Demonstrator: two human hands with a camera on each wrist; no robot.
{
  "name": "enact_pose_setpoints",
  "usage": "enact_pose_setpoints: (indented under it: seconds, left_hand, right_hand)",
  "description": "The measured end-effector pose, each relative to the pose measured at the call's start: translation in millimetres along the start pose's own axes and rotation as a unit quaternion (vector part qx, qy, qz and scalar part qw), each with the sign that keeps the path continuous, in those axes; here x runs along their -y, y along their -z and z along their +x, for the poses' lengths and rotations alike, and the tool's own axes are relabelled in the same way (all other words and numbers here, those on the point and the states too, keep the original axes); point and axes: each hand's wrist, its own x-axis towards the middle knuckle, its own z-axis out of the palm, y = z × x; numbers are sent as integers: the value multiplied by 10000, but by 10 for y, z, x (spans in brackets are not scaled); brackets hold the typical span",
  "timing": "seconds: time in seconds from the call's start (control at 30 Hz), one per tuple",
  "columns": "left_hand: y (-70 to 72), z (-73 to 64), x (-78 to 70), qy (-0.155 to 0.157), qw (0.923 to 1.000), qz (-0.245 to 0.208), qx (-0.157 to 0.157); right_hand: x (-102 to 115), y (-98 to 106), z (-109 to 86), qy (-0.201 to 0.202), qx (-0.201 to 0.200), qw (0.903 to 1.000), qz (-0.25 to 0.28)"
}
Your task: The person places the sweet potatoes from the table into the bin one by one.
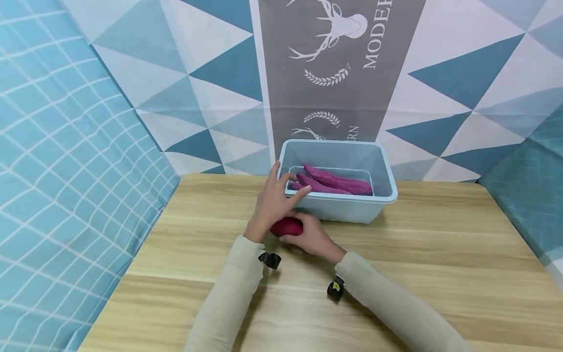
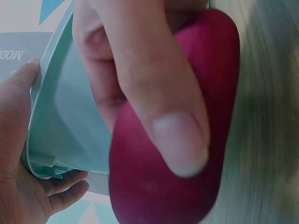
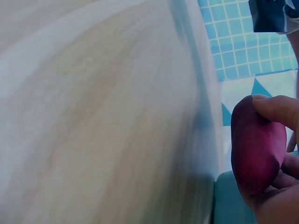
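Observation:
A smooth magenta sweet potato (image 1: 287, 227) sits in my right hand (image 1: 314, 238), just in front of a light blue plastic bin (image 1: 334, 208). My right thumb lies along one side of the sweet potato (image 2: 177, 196), with the fingers round the other. At the bin's front left corner is my left hand (image 1: 271, 201), thumb over the front rim and fingers at the left side. The left wrist view shows its fingers bent round the rim (image 2: 35, 121). Inside the bin lie several long, ridged purple vegetables (image 1: 338, 182); their exact kind is unclear.
The bin stands on a wood-grain table (image 1: 440, 254) near its back edge. Behind it hangs a patterned cloth (image 1: 220, 88) with triangles and a deer print. A blue gridded cloth (image 1: 66, 171) borders the left side. Both wrists carry small black cameras (image 1: 270, 260).

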Motion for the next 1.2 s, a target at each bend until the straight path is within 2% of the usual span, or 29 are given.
enact_pose_setpoints:
  seconds: [0.5, 0.73, 0.97, 1.2]
  left_hand:
    - [-6, 7, -2, 23, 10000, 67, -59]
    - [-11, -2, -5, 14, 9999, 119, -5]
    - [-21, 3, -18, 27, 9999, 154, -20]
    - [-17, 2, -40, 136, 9998, 103, 50]
  right_hand:
    - [84, 289, -287, 38, -299, 9995, -9]
    - [187, 428, -427, 204, -342, 9991, -112]
    - [321, 668, -545, 412, -408, 9981, -219]
    - [495, 924, -535, 744, -587, 9947, -396]
